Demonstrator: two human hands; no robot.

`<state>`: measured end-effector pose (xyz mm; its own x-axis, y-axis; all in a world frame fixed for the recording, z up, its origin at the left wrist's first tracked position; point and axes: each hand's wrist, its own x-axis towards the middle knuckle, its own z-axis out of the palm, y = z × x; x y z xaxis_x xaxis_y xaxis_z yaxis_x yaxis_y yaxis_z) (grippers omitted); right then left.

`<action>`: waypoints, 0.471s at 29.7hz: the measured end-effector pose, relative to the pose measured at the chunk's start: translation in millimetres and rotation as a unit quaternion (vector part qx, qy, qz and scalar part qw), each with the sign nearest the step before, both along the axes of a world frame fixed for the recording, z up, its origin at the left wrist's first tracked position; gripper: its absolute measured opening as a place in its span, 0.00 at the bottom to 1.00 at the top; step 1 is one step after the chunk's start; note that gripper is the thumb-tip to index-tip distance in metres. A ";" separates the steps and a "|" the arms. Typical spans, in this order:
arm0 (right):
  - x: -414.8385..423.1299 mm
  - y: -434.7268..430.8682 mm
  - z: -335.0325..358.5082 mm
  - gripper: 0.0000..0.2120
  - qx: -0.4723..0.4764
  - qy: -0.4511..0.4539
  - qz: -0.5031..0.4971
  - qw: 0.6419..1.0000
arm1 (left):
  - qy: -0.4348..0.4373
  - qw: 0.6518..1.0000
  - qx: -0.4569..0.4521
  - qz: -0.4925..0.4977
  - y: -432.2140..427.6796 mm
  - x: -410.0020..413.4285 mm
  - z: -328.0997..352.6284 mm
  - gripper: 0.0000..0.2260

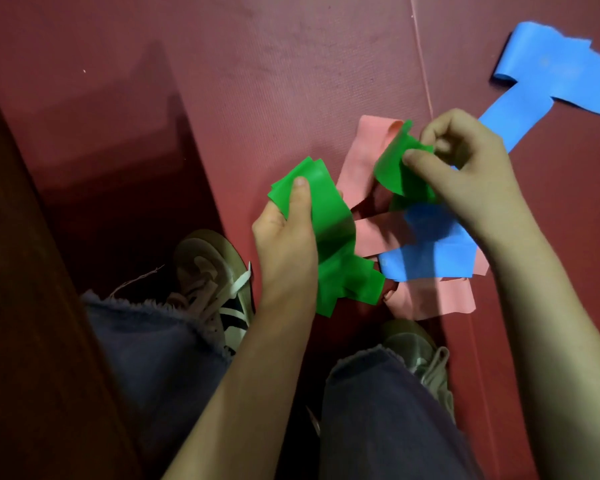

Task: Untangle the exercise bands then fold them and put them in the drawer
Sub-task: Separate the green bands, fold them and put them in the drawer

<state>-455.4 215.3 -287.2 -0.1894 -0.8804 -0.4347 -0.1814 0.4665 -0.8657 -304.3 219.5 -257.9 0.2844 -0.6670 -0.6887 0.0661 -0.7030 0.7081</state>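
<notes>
Nearest the camera, two legs in frayed blue jeans (160, 358) are seen from above, with a striped shoe (219, 289) on the left and a pale shoe (420, 355) on the right, both planted on the red mat (257, 81). Above them, both bare forearms are raised over the mat. A green band (329, 220) is held between the two hands. By the left hand (288, 237) a stack of its folded layers is clamped, the thumb pressed flat on top and the fingers curled underneath; loose green folds hang below the wrist. The other end of the green band is pinched by the right hand (465, 168), thumb and fingertips closed tight on the edge, so that the strip curves up in an arc. Beneath the hands, a pink band (426, 299) and a blue band (426, 251) are seen lying crossed over each other on the mat. The blue band is carried on past the right wrist to the far right corner, where it is looped and folded back on itself. A dark wooden surface (21, 306) is seen along the left edge; a drawer cannot be made out.
</notes>
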 end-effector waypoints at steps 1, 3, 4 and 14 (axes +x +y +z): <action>2.2 -1.7 4.0 0.08 0.003 -0.064 -0.030 0.997 | 0.001 1.000 0.000 0.002 -0.4 -0.5 -0.2 0.09; 8.6 -4.8 11.9 0.09 0.015 -0.148 -0.050 0.988 | -0.003 1.000 0.002 0.006 0.3 -1.5 -1.1 0.10; 13.0 -5.9 15.2 0.10 0.025 -0.180 -0.055 0.982 | -0.004 1.000 0.006 0.008 0.9 -2.3 -2.0 0.10; 38.9 6.2 21.1 0.08 0.023 -0.385 0.009 0.923 | 0.084 0.984 0.153 0.016 3.1 4.6 -9.4 0.09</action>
<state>-416.5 221.6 -266.0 0.2058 -0.8573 -0.4719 0.4704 0.5096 -0.7205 -299.7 222.6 -267.3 0.1676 -0.4126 -0.8954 0.1897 -0.8777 0.4400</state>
